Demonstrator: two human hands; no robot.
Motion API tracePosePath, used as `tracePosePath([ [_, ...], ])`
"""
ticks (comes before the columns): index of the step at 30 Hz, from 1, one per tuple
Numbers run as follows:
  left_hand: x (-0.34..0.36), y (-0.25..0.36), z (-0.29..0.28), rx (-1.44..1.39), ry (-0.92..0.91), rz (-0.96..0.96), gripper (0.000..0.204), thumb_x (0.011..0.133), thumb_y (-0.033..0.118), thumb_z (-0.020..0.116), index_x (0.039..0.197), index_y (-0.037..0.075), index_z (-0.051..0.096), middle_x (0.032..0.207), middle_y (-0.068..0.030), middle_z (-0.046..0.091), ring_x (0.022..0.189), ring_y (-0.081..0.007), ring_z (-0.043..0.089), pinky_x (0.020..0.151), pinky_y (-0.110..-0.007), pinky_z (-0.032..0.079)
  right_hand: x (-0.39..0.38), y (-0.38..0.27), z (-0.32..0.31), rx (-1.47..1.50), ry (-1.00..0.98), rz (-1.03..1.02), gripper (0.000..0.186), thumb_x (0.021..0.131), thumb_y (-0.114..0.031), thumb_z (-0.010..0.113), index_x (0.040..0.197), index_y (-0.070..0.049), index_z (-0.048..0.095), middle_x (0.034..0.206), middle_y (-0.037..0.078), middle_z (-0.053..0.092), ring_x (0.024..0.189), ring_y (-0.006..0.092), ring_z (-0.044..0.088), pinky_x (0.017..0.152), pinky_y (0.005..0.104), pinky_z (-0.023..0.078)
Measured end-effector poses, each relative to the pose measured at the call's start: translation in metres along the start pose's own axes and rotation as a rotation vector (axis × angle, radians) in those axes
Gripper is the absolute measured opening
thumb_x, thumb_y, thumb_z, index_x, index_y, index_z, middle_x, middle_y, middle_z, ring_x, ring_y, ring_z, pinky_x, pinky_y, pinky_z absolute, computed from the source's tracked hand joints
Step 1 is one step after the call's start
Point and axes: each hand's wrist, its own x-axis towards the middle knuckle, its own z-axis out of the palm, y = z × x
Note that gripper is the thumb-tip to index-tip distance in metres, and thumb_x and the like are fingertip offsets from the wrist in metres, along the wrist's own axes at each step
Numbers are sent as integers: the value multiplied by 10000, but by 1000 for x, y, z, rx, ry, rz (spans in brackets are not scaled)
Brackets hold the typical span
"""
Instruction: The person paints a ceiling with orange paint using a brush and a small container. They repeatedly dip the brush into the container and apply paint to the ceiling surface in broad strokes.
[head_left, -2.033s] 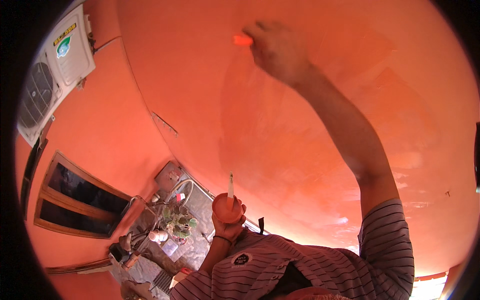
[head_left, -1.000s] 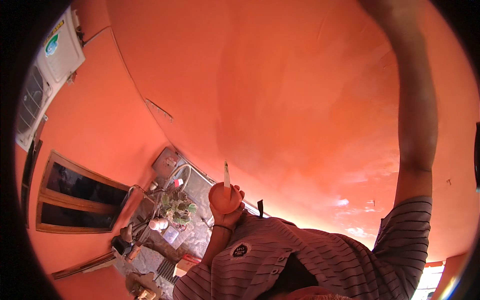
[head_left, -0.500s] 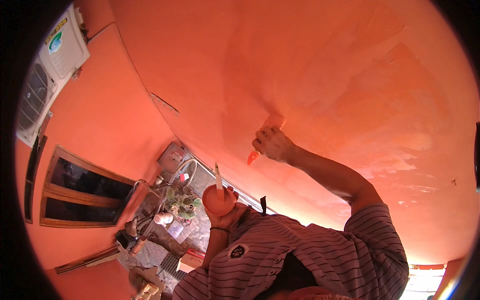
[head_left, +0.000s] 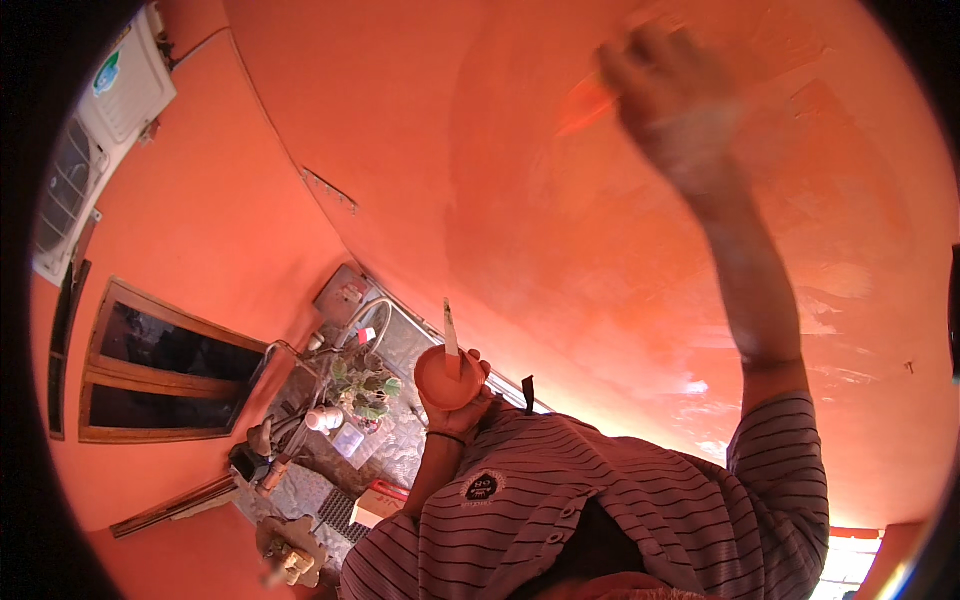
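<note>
My left hand (head_left: 463, 418), low in the middle, is closed round a shallow orange-pink bowl (head_left: 432, 388). A pale, narrow flat tool, like a spatula (head_left: 451, 342), stands in the bowl with its end pointing up. My right hand (head_left: 675, 100) is raised high against the orange wall (head_left: 560, 200) and smeared by motion. It grips a scraper, whose bright orange-red handle (head_left: 588, 106) sticks out to the left of the fingers. The scraper's blade is hidden or lost in the blur. Around that hand the wall carries darker, uneven patches and shiny streaks.
An air-conditioner outdoor unit (head_left: 105, 120) hangs at far left, above a wooden-framed window (head_left: 165, 370). Below lie a potted plant (head_left: 365, 385), a curved pipe, a box (head_left: 378, 503) and other clutter. A small nail-like fitting (head_left: 909, 367) juts from the wall at right.
My right hand has swept up and to the right along the wall with the scraper, its arm now raised. My left hand and the bowl have shifted slightly right.
</note>
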Motion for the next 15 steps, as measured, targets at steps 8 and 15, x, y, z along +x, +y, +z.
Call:
tracePosePath([
  [8,-10,7,-12,7,-38,41,693,937,597,548,1400,81,550,1354,-183,589,1237,-427,577,884,-656,539,-173,-193,142,302,-505,-139,165,836,-258,641,949,-147,685,1000,68,622,988,273,611,814,422,525],
  [15,-27,21,-23,48,-4,172,652,957,608,559,1375,108,576,1346,-190,569,1231,-408,544,827,-621,591,-164,-198,154,454,-743,-17,165,852,-135,646,1008,-153,697,1051,84,667,1023,305,657,805,449,546],
])
